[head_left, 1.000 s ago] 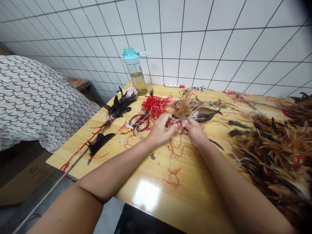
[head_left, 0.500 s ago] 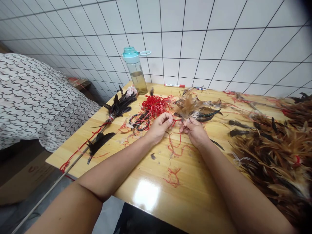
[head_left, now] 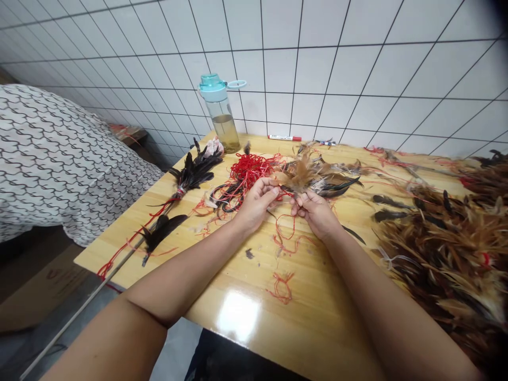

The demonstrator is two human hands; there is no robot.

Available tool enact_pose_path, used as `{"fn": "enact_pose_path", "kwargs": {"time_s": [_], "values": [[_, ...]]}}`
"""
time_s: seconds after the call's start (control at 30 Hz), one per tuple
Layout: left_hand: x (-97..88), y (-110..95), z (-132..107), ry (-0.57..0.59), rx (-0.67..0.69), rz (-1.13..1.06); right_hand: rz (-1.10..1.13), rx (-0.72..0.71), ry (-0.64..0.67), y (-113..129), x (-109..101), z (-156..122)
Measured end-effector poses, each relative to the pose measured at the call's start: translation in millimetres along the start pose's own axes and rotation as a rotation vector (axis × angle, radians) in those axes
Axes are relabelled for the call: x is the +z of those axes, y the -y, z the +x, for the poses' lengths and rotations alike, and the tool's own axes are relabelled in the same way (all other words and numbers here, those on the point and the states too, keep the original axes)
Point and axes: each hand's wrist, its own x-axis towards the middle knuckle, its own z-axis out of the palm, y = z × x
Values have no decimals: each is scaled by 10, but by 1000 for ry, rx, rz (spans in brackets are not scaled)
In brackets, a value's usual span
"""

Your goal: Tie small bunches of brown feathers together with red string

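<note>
Over the middle of the table, my left hand point(head_left: 257, 205) pinches a thin red string point(head_left: 284, 193) between thumb and fingers. The string runs taut and short to my right hand point(head_left: 315, 210), whose fingers are closed at the base of a bunch of brown feathers point(head_left: 300, 177). A slack loop of the string hangs below the right fingertips and trails on the wood. The bunch fans out beyond my hands; its tied base is mostly hidden by the fingers. A tangled heap of red string point(head_left: 254, 170) lies just behind my left hand.
Black feathers point(head_left: 194, 173) tied to a long stick point(head_left: 115, 271) lie at the left. A water bottle point(head_left: 223, 119) and a red marker point(head_left: 284, 138) stand and lie near the tiled wall. A large pile of brown feathers point(head_left: 448, 248) covers the table's point(head_left: 317, 312) right side.
My left hand has shifted very slightly, its fingers now a bit higher and more spread at the string. My right hand stays at the feather base.
</note>
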Motion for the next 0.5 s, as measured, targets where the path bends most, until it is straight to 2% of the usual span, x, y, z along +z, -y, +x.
{"fn": "enact_pose_path", "kwargs": {"time_s": [0.27,0.37,0.5], "values": [[-11,-25,-34,71,239,710,-30,1,13,-7,4,0],[-25,-9,-34,108,238,774,-23,5,15,-8,9,1],[-73,-5,-10,54,236,840,-24,4,11,4,10,-7]]}}
